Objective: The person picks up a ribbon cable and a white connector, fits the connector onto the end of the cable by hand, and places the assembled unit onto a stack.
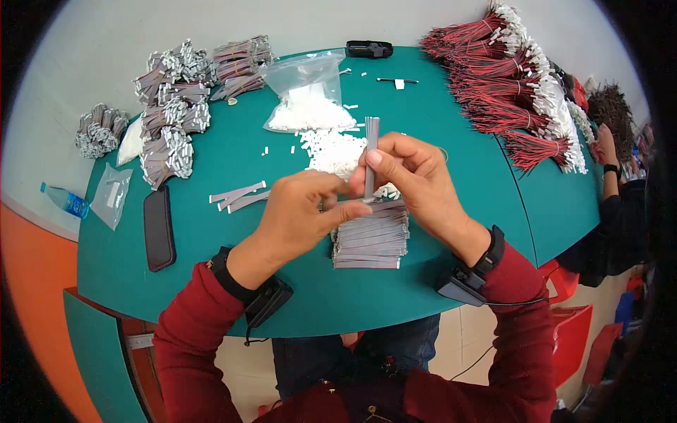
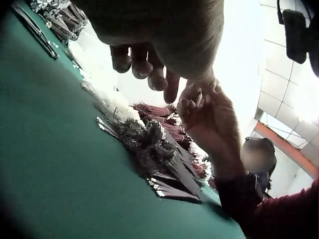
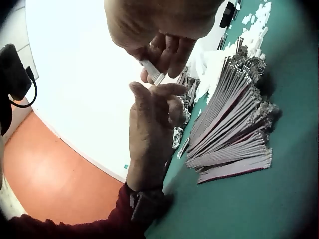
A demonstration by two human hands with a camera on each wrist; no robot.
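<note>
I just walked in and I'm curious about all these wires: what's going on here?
At a green table, the seated person's right hand pinches a grey ribbon cable between its fingers. The left hand is at the cable's near end; whether it grips anything is unclear. Below them lies a stack of similar cables, with a pile of small white pieces beyond.

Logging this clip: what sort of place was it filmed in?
Probably a small cable-assembly workshop: bundles of red wires and a stack of grey ribbon cables lie on a green table, along with a bag of small white pieces.
</note>
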